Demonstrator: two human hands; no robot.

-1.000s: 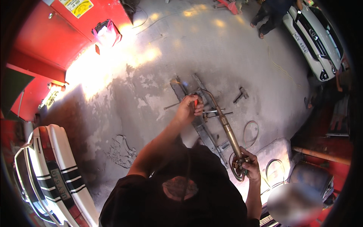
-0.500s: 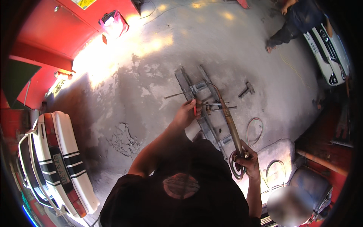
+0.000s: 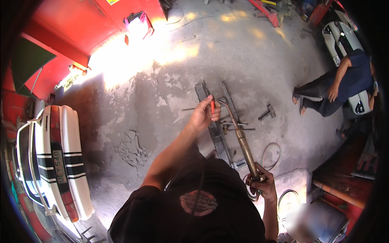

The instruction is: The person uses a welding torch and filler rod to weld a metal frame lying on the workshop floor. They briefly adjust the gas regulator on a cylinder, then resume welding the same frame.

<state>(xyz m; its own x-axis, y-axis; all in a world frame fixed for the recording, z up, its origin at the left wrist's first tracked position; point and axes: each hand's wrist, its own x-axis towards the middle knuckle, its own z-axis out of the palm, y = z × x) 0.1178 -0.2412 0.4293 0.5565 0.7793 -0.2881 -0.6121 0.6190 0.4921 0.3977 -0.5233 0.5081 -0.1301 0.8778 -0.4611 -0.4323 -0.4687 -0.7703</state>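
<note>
1. From where I stand, the worker's right hand (image 3: 264, 185) is wrapped round the valve end of a long brass torch (image 3: 244, 145), low and to the right in front of the body.
2. The torch slants up and away from that hand, its thin neck bending towards the far end; the tip comes close beside the left hand (image 3: 204, 114), and I can't tell whether they touch.
3. That left hand is closed on a small orange-red object (image 3: 212, 106), thumb uppermost, the thing standing out between thumb and curled fingers; it is too small for me to name.
4. Beneath both, on the concrete floor (image 3: 170, 125), lies a dark metal frame (image 3: 219, 142) with two long rails, the left hand over its left one.
5. A hammer (image 3: 267, 112) lies to the right of the torch, well apart from either hand.
6. A loop of hose (image 3: 264, 158) rests on the floor near the right hand.
7. Over to the right, another person (image 3: 356, 77) in a dark blue top stands beside a white vehicle (image 3: 343, 37).
</note>
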